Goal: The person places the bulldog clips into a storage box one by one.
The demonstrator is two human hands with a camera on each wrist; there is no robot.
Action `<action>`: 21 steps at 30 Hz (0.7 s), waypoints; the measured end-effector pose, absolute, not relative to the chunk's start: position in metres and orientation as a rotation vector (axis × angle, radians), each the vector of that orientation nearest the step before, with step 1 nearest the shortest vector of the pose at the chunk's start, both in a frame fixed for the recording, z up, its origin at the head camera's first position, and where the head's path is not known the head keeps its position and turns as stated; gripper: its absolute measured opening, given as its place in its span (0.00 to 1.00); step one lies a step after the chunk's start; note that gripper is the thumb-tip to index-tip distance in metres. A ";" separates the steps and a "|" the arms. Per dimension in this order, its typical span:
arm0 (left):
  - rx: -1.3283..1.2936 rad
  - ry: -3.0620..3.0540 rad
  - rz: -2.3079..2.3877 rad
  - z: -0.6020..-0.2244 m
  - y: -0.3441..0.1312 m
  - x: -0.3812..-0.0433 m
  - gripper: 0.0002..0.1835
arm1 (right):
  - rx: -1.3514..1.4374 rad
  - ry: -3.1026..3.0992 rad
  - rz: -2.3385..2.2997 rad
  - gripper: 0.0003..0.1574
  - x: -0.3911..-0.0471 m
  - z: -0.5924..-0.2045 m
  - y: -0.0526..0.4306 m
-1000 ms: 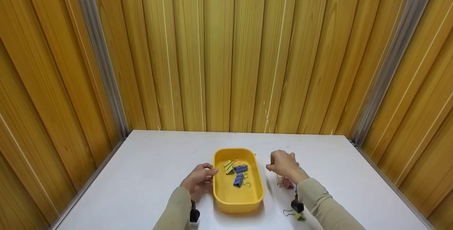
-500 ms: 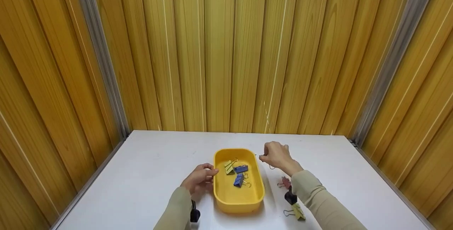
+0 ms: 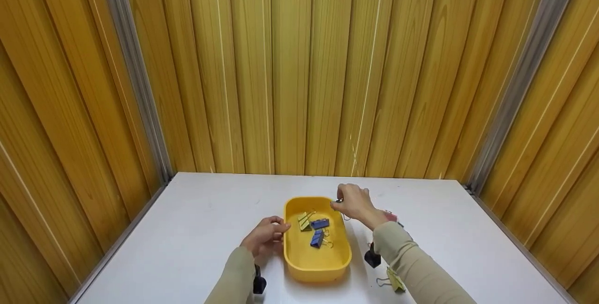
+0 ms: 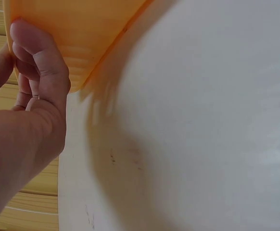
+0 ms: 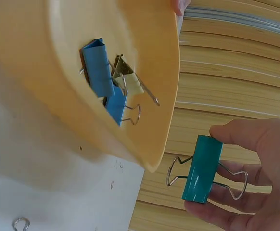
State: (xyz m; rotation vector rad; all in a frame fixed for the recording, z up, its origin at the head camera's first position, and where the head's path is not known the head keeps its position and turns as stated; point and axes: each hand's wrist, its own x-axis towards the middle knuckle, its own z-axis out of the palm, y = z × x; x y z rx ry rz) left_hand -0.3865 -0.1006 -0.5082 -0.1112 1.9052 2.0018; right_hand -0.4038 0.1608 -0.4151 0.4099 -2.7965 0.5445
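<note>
A yellow plastic tub point(image 3: 318, 273) stands on the white table. Two blue binder clips point(image 3: 317, 238) and a yellow one point(image 3: 304, 221) lie inside it. My left hand point(image 3: 266, 235) holds the tub's left rim, its fingers against the outer wall point(image 4: 87, 43). Between thumb and fingertips, my right hand point(image 3: 354, 201) pinches a teal binder clip point(image 5: 202, 168) by its two ends, beside the tub's far right rim. Both wire handles of this clip stick out to the sides.
Right of the tub, a yellow binder clip point(image 3: 396, 280) lies near the front of the white table point(image 3: 210, 210). A pink clip point(image 3: 389, 216) shows partly behind my right forearm. Wood-patterned walls point(image 3: 290, 70) enclose the back and sides.
My right hand has lifted the teal binder clip from the right side of the table and moved it left to the tub's rim. The left hand has stayed on the tub.
</note>
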 end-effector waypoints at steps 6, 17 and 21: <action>-0.107 1.905 2.010 -0.509 -0.101 -0.387 0.15 | 0.448 -2.802 0.571 0.19 -0.404 -0.418 0.148; -0.166 1.901 2.005 -0.509 -0.099 -0.387 0.18 | 0.516 -2.798 0.613 0.21 -0.404 -0.429 0.131; -0.168 1.900 2.008 -0.511 -0.101 -0.386 0.19 | 0.542 -2.809 0.634 0.20 -0.402 -0.433 0.124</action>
